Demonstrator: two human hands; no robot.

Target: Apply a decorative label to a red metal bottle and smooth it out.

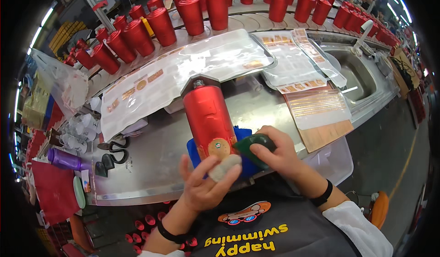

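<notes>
A red metal canister (pixel 208 115) lies on its side in front of me. Its narrow neck points away, and a blue support (pixel 244 134) shows beneath its near end. On its near part sits a round tan-gold decal (pixel 218 148). My left hand (pixel 201 188) holds a pale greyish cloth pad (pixel 225 167) between thumb and fingers, right at the canister's near end. From the right side, my right hand (pixel 283 155) grips a dark green scraper (pixel 255 150). The scraper's tip is close to the decal; I cannot tell whether it touches the canister.
Decal sheets (pixel 192 69) lie behind the canister, with more sheets (pixel 321 106) on a board to the right. Beyond runs a conveyor (pixel 243 21) carrying several red canisters. A sink (pixel 353 71) is at far right; scissors (pixel 114 143) and a purple jar (pixel 64 158) are left.
</notes>
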